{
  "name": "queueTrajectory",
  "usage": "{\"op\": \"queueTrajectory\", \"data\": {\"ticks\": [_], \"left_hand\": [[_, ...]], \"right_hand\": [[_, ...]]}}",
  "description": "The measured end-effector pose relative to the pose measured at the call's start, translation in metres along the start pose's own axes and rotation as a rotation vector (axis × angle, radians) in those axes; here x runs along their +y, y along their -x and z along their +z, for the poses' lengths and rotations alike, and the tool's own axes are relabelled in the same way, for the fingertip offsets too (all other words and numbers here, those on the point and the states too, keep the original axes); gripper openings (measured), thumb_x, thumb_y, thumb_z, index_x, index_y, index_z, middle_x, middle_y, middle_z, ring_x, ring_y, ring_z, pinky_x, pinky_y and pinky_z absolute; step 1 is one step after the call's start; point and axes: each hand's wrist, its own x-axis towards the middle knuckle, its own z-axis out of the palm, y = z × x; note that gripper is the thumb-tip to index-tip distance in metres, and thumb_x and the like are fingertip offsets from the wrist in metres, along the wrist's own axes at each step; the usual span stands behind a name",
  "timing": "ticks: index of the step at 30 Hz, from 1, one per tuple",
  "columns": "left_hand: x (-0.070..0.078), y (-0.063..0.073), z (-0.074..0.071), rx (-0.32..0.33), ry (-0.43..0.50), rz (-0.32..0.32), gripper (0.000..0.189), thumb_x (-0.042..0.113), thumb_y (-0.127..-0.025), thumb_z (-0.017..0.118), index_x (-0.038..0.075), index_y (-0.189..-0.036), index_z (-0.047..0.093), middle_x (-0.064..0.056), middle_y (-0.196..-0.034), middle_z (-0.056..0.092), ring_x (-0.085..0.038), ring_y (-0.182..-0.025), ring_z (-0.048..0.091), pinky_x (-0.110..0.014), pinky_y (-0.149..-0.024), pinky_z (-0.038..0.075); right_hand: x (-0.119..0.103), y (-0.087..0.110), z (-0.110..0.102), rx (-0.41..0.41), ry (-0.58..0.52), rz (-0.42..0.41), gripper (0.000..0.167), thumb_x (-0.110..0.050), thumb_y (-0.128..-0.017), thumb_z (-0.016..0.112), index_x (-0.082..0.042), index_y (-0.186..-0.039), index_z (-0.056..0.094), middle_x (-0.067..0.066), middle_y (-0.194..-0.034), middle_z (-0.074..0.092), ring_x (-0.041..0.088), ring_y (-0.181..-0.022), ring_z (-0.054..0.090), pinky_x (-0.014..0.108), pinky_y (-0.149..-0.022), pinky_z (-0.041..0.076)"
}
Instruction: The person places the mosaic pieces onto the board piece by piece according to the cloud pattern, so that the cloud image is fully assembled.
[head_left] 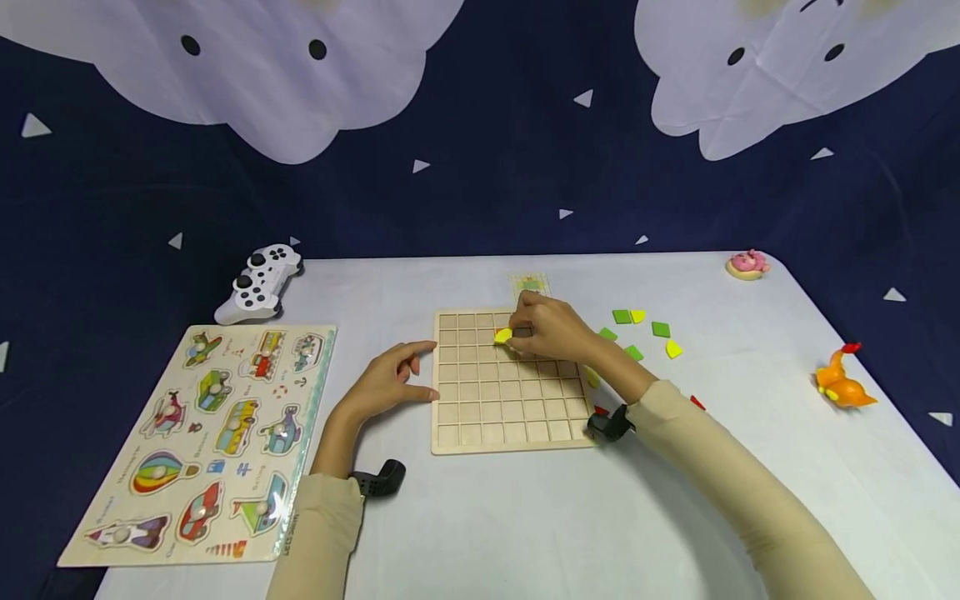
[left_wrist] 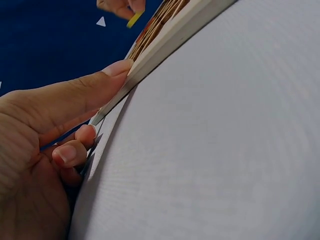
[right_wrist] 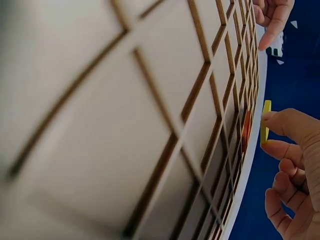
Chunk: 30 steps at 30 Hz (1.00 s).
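A square wooden grid board lies on the white table. My right hand is over its far part, pinching a yellow tile with one rounded side between thumb and index finger. In the right wrist view the yellow tile is held on edge above the board. An orange-red tile sits in a cell near it. My left hand touches the board's left edge with thumb and index fingertips spread apart. The left wrist view shows the thumb on the rim, the other fingers loosely bent.
Green tiles, yellow tiles and red tiles lie right of the board. Behind it is a patterned card. A vehicle puzzle and a white game controller stand left; an orange toy and pink toy right.
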Motion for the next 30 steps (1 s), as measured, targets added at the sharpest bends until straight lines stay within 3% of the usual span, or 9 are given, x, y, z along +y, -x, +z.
{"op": "queueTrajectory", "data": {"ticks": [9,15,23,30], "left_hand": [[0.003,0.000,0.000,0.001,-0.009,-0.008,0.076,0.018,-0.073,0.088,0.007,-0.141,0.054,-0.007,-0.093,0.049,-0.017,-0.073,0.037,-0.030,-0.070,0.033],[0.004,0.000,0.000,0.000,-0.016,-0.008,0.076,0.017,-0.073,0.088,0.007,-0.141,0.054,-0.007,-0.093,0.049,-0.017,-0.073,0.037,-0.030,-0.069,0.033],[0.003,0.000,0.000,0.007,-0.020,-0.023,0.076,0.017,-0.073,0.088,0.008,-0.141,0.055,-0.008,-0.094,0.049,-0.015,-0.071,0.036,-0.029,-0.068,0.032],[0.004,0.001,0.000,0.005,-0.013,-0.029,0.075,0.016,-0.073,0.087,0.007,-0.140,0.055,-0.008,-0.094,0.049,-0.017,-0.072,0.036,-0.029,-0.068,0.032]], "right_hand": [[-0.005,-0.017,0.010,-0.015,0.064,-0.047,0.022,-0.025,-0.086,0.077,-0.007,-0.098,0.077,0.004,-0.093,0.057,0.013,-0.074,0.054,0.029,-0.066,0.049],[-0.009,-0.020,0.012,-0.029,0.027,-0.039,0.020,-0.023,-0.087,0.077,-0.008,-0.100,0.078,0.005,-0.094,0.057,0.014,-0.075,0.056,0.028,-0.066,0.050],[-0.013,-0.025,0.009,-0.093,0.032,0.011,0.019,-0.024,-0.088,0.075,-0.013,-0.104,0.077,0.003,-0.089,0.054,0.012,-0.073,0.050,0.026,-0.063,0.043],[-0.016,-0.027,0.002,-0.152,0.097,-0.030,0.021,-0.022,-0.090,0.074,-0.013,-0.109,0.077,0.003,-0.087,0.055,0.012,-0.068,0.049,0.025,-0.061,0.040]]}}
